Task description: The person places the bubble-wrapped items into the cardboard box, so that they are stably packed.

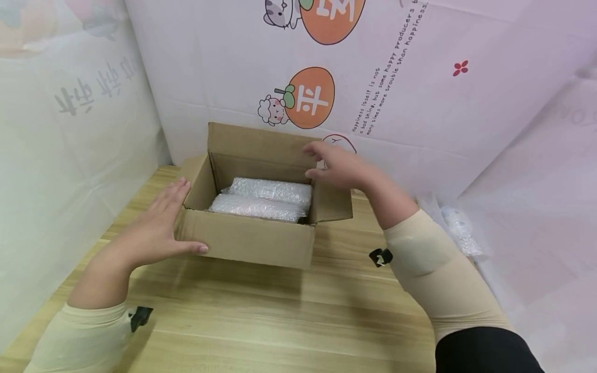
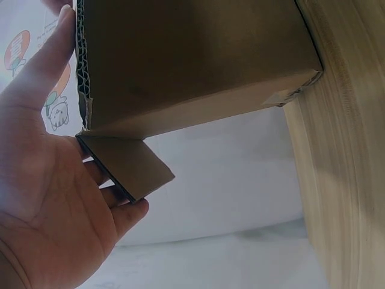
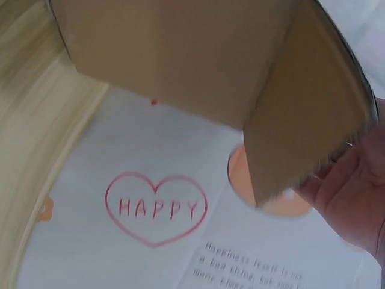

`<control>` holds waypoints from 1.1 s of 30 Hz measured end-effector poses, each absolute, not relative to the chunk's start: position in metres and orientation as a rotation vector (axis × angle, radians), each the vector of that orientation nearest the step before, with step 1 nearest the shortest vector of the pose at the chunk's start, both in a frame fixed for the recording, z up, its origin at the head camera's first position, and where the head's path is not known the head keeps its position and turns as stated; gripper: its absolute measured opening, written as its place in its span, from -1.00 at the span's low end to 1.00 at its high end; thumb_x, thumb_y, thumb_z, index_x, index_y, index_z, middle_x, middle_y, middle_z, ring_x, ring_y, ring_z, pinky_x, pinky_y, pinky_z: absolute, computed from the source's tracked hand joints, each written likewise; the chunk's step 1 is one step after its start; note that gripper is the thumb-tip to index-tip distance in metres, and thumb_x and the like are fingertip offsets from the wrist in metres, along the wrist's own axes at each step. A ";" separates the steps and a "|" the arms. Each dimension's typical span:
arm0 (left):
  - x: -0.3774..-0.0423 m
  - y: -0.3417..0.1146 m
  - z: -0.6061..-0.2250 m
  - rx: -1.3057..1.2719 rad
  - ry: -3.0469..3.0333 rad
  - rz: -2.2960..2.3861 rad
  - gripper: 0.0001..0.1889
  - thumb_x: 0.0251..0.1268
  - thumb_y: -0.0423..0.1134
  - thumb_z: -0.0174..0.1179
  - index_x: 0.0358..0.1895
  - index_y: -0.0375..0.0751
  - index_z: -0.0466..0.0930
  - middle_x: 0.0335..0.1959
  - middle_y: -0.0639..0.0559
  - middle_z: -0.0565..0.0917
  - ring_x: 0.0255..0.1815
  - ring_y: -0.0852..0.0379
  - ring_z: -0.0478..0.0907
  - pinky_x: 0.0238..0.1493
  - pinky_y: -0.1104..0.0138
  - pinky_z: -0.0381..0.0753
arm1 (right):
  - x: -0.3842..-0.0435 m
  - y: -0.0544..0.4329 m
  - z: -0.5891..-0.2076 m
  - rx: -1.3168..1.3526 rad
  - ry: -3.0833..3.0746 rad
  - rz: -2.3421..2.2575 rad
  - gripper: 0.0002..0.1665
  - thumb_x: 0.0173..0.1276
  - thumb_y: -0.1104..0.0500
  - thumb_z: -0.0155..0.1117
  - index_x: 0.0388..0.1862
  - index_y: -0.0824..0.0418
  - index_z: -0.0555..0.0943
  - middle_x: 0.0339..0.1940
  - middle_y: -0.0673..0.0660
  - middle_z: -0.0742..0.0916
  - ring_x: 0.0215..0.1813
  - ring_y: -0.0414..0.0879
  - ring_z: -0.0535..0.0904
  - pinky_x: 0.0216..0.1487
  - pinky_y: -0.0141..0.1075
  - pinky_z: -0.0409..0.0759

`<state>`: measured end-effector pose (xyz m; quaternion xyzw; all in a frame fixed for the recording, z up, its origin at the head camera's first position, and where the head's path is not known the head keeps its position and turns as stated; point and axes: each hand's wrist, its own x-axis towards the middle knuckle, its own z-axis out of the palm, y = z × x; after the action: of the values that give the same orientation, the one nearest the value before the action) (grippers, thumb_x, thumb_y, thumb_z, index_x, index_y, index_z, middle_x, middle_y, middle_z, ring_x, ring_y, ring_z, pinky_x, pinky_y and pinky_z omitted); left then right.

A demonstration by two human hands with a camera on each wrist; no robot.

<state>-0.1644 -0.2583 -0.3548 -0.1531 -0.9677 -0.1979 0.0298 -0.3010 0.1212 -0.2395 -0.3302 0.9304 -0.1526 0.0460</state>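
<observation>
An uncovered brown cardboard box [image 1: 247,241] stands on the wooden table, its back flap [image 1: 261,142] upright and its right flap [image 1: 336,202] spread outward. Inside lie two bundles wrapped in bubble wrap, a front bundle [image 1: 254,206] and a back bundle [image 1: 275,189]. My left hand [image 1: 156,230] rests on the left flap [image 2: 129,165] with extended fingers, the thumb spread along the box's front. Over the box's right side is my right hand [image 1: 342,166], fingers loosely bent. In the right wrist view it is beside a flap's edge [image 3: 313,114], blurred; whether it touches cannot be told.
A printed white sheet [image 1: 406,103] rises right behind the box, with pale sheets [image 1: 70,129] at the sides. Another bubble-wrapped thing [image 1: 459,230] lies at the right, beyond the right forearm. The wooden table [image 1: 261,316] extends in front.
</observation>
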 end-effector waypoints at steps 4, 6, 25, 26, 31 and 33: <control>-0.165 -0.258 -0.356 -0.471 -2.981 -0.614 0.39 -0.15 0.55 0.26 0.58 0.07 -0.50 0.62 0.05 -0.40 0.63 -0.15 -0.38 0.53 -0.19 -0.10 | -0.302 0.153 -0.236 -0.939 2.912 -0.733 -0.25 0.42 0.00 0.25 0.48 0.16 0.23 0.38 0.16 0.47 0.38 0.07 0.39 0.37 0.02 0.41; -0.165 -0.258 -0.356 -0.471 -2.980 -0.617 0.39 -0.14 0.54 0.26 0.58 0.06 -0.50 0.62 0.05 -0.40 0.63 -0.14 -0.39 0.54 -0.19 -0.11 | -0.303 0.169 -0.236 -0.890 2.952 -0.838 -0.21 0.43 -0.03 0.22 0.52 0.14 0.16 0.42 0.18 0.43 0.42 0.09 0.35 0.39 0.05 0.38; -0.167 -0.257 -0.358 -0.468 -2.973 -0.598 0.39 -0.14 0.55 0.26 0.59 0.08 -0.49 0.62 0.07 -0.39 0.63 -0.12 -0.38 0.54 -0.18 -0.09 | -0.308 0.329 -0.296 0.034 3.262 -1.051 0.10 0.39 -0.37 0.00 0.61 0.22 -0.13 0.54 0.39 0.20 0.48 0.37 0.20 0.36 0.32 0.24; -0.167 -0.257 -0.358 -0.468 -2.974 -0.597 0.39 -0.14 0.55 0.26 0.58 0.08 -0.49 0.62 0.07 -0.39 0.63 -0.12 -0.38 0.54 -0.18 -0.09 | -0.308 0.335 -0.301 0.066 3.264 -1.015 0.12 0.39 -0.39 -0.01 0.61 0.26 -0.13 0.54 0.41 0.20 0.46 0.39 0.21 0.36 0.32 0.24; -0.167 -0.258 -0.358 -0.478 -2.974 -0.614 0.38 -0.13 0.54 0.26 0.58 0.07 -0.49 0.62 0.06 -0.39 0.63 -0.14 -0.38 0.54 -0.19 -0.10 | -0.307 0.364 -0.324 0.235 3.245 -0.828 0.20 0.36 -0.44 -0.04 0.58 0.37 -0.15 0.50 0.52 0.17 0.43 0.48 0.15 0.35 0.33 0.19; -0.167 -0.258 -0.358 -0.476 -2.976 -0.624 0.38 -0.13 0.53 0.26 0.58 0.08 -0.50 0.62 0.07 -0.40 0.63 -0.14 -0.39 0.54 -0.19 -0.11 | -0.307 0.375 -0.335 0.290 3.230 -0.757 0.21 0.36 -0.43 -0.03 0.57 0.40 -0.15 0.48 0.56 0.17 0.42 0.51 0.13 0.33 0.35 0.19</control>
<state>-0.1673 -0.2583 -0.3577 -0.1547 -0.9664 -0.2027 0.0319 -0.3066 0.3749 -0.3348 0.0868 0.9656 -0.2263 -0.0944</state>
